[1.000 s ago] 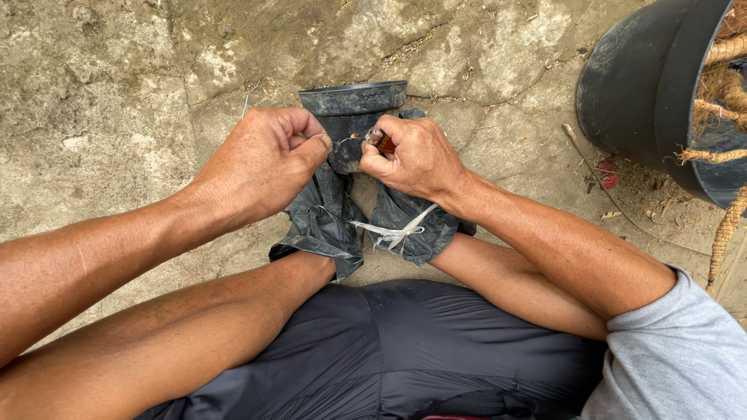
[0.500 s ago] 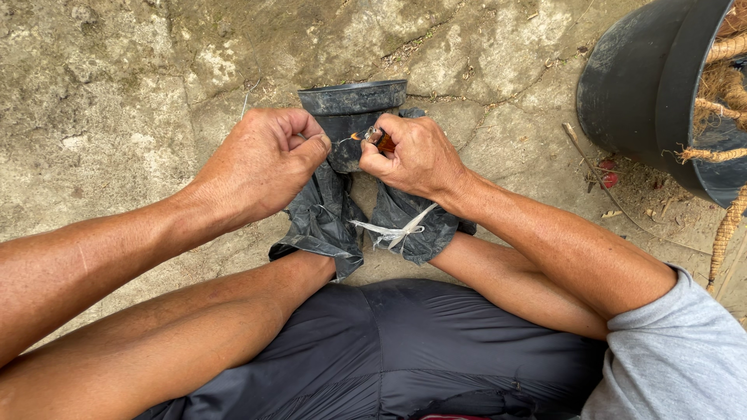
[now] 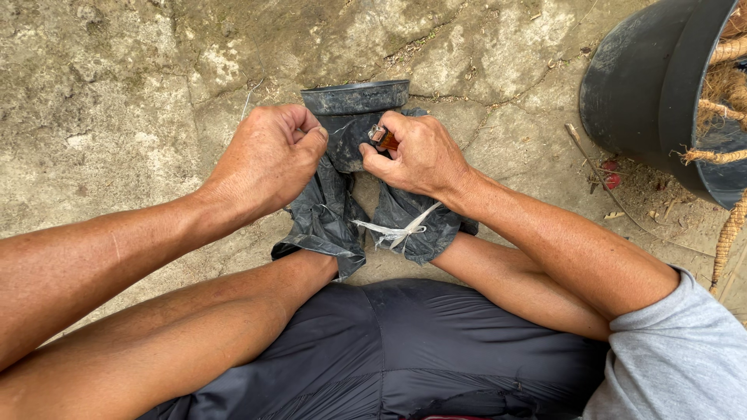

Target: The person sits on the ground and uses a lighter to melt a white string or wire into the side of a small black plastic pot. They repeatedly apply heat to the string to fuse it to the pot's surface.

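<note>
A small, dull black plastic pot [image 3: 354,99] is seen lying on its side on cracked, rough concrete ground [image 3: 117,93], at twelve o'clock from both hands. The left hand [image 3: 268,159] is curled into a closed fist, what it grips hidden, while a small reddish-brown tool [image 3: 383,138] is pinched in the fingers of the right hand [image 3: 420,155]. Crinkled black plastic wrapping [image 3: 323,222], tied with a white strip [image 3: 393,231], lies at six o'clock.

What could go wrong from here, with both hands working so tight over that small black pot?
1. The right hand pinches a small reddish-brown tool close to the left hand; a slip could nick a finger.
2. The small black pot is only wedged between the plastic-wrapped feet, so a hard pull might tip it.
3. The white tie on the wrap looks loose and might come undone.
</note>
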